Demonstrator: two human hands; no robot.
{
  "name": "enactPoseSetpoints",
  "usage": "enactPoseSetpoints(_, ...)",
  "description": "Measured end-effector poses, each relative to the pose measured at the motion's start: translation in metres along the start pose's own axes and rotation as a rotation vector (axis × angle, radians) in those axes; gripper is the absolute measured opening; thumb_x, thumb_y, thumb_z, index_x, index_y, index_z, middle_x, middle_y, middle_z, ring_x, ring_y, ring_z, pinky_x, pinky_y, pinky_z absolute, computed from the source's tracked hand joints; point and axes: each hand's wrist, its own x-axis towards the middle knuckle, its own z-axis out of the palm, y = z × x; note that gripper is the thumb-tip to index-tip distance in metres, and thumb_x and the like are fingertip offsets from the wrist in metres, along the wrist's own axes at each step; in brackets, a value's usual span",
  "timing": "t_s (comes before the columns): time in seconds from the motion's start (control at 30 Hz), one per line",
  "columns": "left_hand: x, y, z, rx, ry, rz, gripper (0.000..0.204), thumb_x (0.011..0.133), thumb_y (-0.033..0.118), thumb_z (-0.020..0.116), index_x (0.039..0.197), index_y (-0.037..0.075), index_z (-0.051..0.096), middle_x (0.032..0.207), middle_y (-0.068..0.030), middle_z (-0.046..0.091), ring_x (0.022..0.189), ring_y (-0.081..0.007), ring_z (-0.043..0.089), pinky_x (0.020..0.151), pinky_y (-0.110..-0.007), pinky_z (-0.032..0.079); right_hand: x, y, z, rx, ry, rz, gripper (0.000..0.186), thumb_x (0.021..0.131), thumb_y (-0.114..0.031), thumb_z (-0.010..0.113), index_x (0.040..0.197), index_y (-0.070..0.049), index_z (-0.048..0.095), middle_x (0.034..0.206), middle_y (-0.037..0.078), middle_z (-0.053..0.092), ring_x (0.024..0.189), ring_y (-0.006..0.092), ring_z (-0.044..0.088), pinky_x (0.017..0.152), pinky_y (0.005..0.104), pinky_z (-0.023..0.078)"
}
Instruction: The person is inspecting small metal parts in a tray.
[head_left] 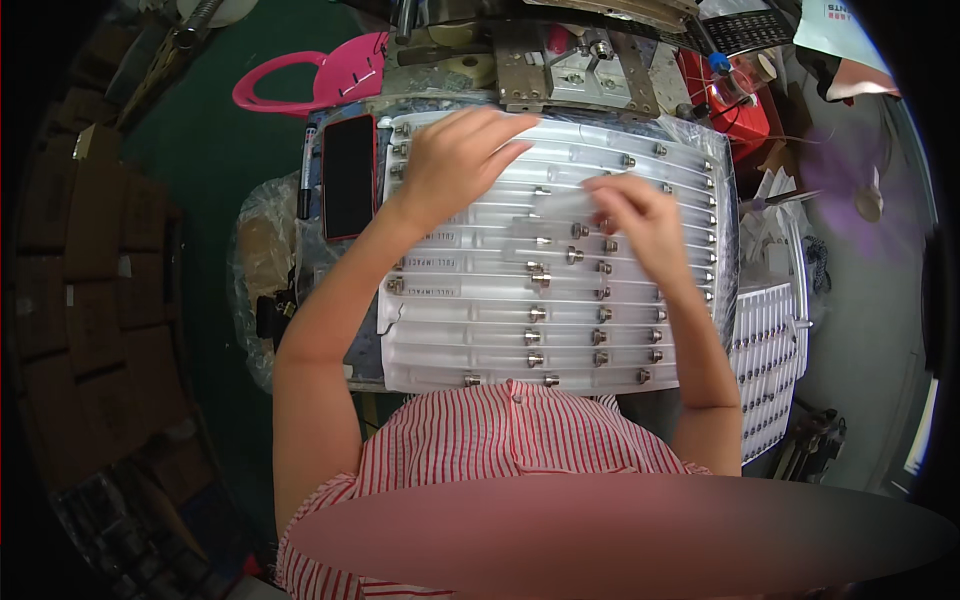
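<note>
Left hand (455,160) flat, fingers spread, pressing tray (450,345) far-left corner. Right hand (640,225) curled, pinching clear tube (570,205) near tray's far-right edge.

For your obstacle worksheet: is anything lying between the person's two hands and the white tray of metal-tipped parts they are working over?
Nothing visible. The left hand rests directly on the white tray; the right hand holds a clear part just above it.
</note>
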Motion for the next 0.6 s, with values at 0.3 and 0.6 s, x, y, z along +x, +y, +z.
enactPoseSetpoints(0.3, 0.107, -0.029, 0.091, 0.525, 0.044, 0.297, 0.028, 0.072, 0.011, 0.06, 0.1, 0.014, 0.061, 0.064, -0.0014, 0.054, 0.06, -0.0158, 0.059, 0.052, -0.029, 0.048, 0.051, 0.01, -0.091, -0.018, 0.506, -0.143, 0.028, 0.087, -0.006, 0.061, 0.113, 0.004, 0.06, 0.093, 0.008, 0.066, 0.081, 0.0103, 0.062, 0.076, 0.0217, 0.05)
enactPoseSetpoints(0.6, -0.01, 0.047, -0.001, 0.114, -0.136, 0.18, 0.027, 0.073, 0.016, 0.07, 0.1, 0.011, 0.069, 0.055, -0.001, 0.045, 0.048, -0.0133, 0.047, 0.044, -0.028, 0.037, 0.128, 0.008, -0.031, -0.867, 0.611, -0.822, 0.027, 0.075, -0.017, 0.07, 0.101, -0.012, 0.063, 0.096, 0.002, 0.063, 0.078, 0.0223, 0.063, 0.066, 0.031, 0.052)
